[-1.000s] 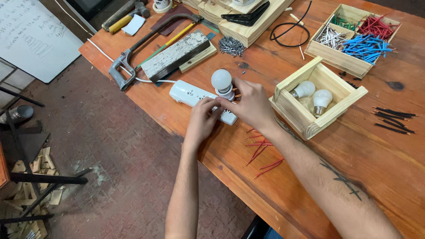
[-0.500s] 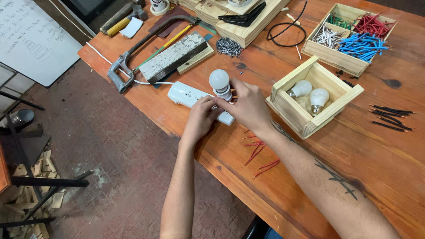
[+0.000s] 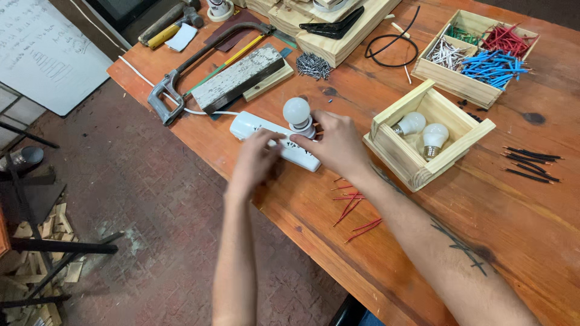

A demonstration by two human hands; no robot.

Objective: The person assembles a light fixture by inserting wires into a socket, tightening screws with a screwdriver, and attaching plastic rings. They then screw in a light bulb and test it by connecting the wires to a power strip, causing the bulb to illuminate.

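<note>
A white power strip (image 3: 257,125) lies on the wooden workbench (image 3: 513,211) with a white bulb (image 3: 296,111) standing upright in a socket on it. My right hand (image 3: 336,145) grips the base of that bulb's holder at the strip. My left hand (image 3: 254,162) rests on the strip's near side, fingers pressing its top. Red wire pieces (image 3: 350,205) lie just in front of my right wrist.
A small wooden box (image 3: 386,154) with two more bulbs (image 3: 423,130) sits right of my hands. A divided tray (image 3: 450,81) of coloured wires is at the back right. A hacksaw (image 3: 175,75), a wood block, nails (image 3: 313,65) and black wires (image 3: 531,163) lie around.
My hands stay on the strip and bulb; my left hand has slid slightly along the strip. The camera has shifted a little.
</note>
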